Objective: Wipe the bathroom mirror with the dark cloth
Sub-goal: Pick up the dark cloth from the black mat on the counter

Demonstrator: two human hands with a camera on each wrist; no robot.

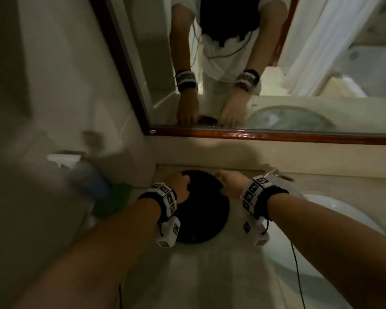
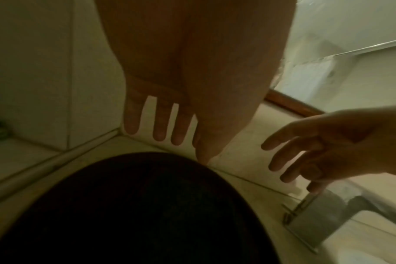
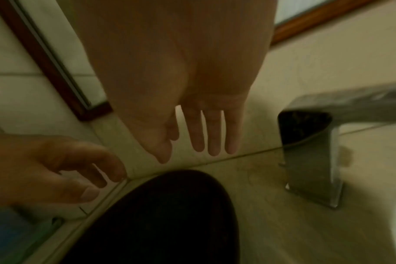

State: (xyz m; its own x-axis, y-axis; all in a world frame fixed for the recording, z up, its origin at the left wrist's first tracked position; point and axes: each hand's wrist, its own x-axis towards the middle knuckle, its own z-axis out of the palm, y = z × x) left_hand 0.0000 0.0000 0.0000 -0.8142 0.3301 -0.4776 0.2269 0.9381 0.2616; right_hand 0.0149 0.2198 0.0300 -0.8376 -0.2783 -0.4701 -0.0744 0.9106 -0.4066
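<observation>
We see the dark, round-edged cloth lying flat on the pale stone counter at the lower centre of the head view, just in front of the wall joint and well below the bathroom mirror with the red-brown wooden frame that fills the upper half of that frame. The left hand hovers at the cloth's far left edge and the right hand at its far right edge. In both wrist views the fingers are straight and slightly spread, pointing down toward the counter; neither hand pinches or encloses the fabric, and we cannot tell whether any fingertip touches it. The brushed-metal tap stands at the right of the right wrist view, near the right hand, and the white basin sits at the right edge of the head view. A blurred blue-and-green container stands at the left, beside the tiled wall. We judge the step in hand to be the pickup of the cloth; no wiping has begun. The next move calls for closing the fingers on the cloth's edge, gathering it into a pad, lifting it clear of the counter and the tap, and raising it to the glass above the lower frame rail.
</observation>
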